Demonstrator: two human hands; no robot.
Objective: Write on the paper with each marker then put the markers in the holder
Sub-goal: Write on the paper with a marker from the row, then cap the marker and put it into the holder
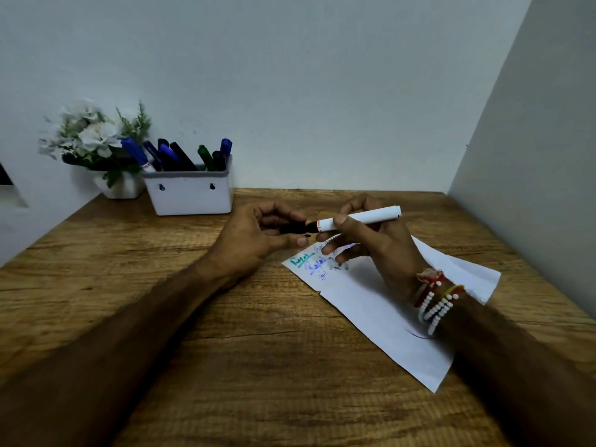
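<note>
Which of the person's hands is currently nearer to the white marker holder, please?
Left. The left hand sits just right of the marker holder; the right hand is farther right, over the paper.

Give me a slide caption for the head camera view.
Both hands, left and right, hold a white marker and its cap above the scribbled paper.

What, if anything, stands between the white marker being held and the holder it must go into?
Nothing visible blocks the way. The white marker is in the right hand, its black cap in the left hand. Only bare table lies between them and the holder, which already holds several markers but shows gaps.
</note>
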